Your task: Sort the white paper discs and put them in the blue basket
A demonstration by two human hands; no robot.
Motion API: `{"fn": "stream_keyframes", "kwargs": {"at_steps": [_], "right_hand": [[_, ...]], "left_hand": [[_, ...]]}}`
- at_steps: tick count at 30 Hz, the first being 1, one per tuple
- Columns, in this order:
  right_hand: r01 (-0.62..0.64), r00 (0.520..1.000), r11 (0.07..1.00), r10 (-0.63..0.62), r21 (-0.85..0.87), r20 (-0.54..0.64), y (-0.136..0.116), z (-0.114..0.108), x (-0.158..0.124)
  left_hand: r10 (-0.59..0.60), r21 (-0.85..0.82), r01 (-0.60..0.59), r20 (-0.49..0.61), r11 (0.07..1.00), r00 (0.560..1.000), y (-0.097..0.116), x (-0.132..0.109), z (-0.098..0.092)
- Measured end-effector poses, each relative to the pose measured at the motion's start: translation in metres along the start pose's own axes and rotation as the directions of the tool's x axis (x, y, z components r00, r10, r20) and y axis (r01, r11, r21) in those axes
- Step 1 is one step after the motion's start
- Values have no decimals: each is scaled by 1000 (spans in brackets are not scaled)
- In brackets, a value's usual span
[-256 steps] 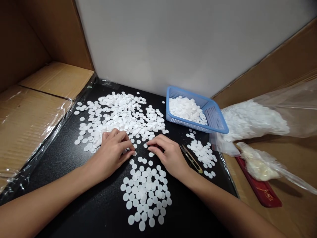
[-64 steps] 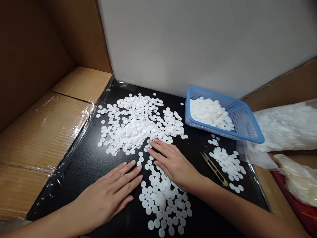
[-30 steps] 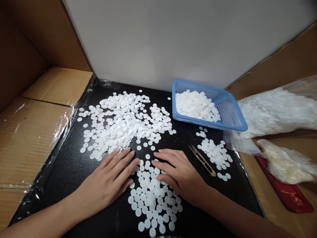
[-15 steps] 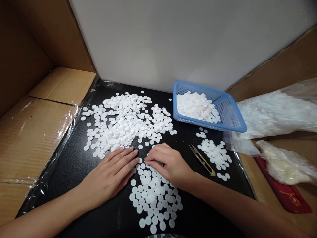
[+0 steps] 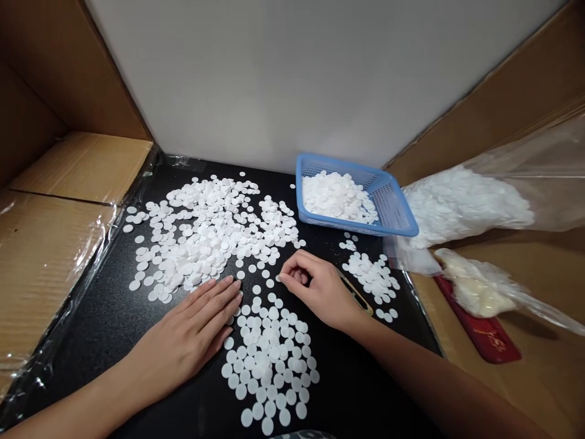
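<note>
My left hand (image 5: 194,326) lies flat on the black tabletop, fingers stretched out, their tips near the large heap of white round discs (image 5: 201,250). Just to its right spreads a looser pile of the same discs (image 5: 269,353), close in front of me. Over the gap between the two piles, my right hand (image 5: 320,289) is closed, thumb and fingers curled together. Whatever sits in that pinch, if anything, is too small to make out. A few single discs lie under and beside its fingertips. Thread snips (image 5: 360,297) rest behind this hand, which hides their blades.
A blue plastic basket (image 5: 356,228) holding white discs stands at the back right. Before it lies a smaller disc pile (image 5: 372,277). Farther right are a clear bag of white pieces (image 5: 466,207), a bag with yellowish contents (image 5: 475,289) and a red flat item (image 5: 491,344). Cardboard lines both sides.
My right hand has pulled away from my left hand toward the right and now covers part of the snips. The left hand stays flat. The whole view has shifted slightly.
</note>
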State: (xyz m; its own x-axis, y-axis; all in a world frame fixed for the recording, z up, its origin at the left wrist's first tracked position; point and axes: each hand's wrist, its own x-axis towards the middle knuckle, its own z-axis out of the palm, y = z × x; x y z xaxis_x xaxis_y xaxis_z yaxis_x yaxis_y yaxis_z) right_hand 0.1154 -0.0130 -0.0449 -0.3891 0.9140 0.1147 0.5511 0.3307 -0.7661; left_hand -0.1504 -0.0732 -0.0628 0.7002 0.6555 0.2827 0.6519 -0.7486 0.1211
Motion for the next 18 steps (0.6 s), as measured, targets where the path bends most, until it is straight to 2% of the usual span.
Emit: {"fn": "stream_keyframes", "kwargs": {"at_steps": [2, 4, 9, 12, 16, 18], "right_hand": [[-45, 999, 997, 46, -67, 21, 2, -6, -3], [-19, 999, 993, 24, -118, 44, 6, -9, -7], [208, 976, 971, -214, -119, -38, 15, 7, -15], [282, 959, 958, -284, -54, -24, 15, 20, -20], [323, 946, 946, -323, 22, -3, 12, 26, -23], [335, 941, 941, -336, -45, -29, 12, 24, -17]], "left_hand": [[13, -9, -12, 26, 1000, 1000, 1, 2, 1], [33, -18, -31, 63, 999, 998, 2, 5, 2], [54, -24, -51, 104, 998, 993, 7, 14, 1], [66, -59, -61, 96, 996, 993, 10, 14, -2], [-24, -145, 34, 71, 989, 997, 9, 14, -3], [-54, -139, 61, 55, 988, 997, 6, 20, -1]]}}
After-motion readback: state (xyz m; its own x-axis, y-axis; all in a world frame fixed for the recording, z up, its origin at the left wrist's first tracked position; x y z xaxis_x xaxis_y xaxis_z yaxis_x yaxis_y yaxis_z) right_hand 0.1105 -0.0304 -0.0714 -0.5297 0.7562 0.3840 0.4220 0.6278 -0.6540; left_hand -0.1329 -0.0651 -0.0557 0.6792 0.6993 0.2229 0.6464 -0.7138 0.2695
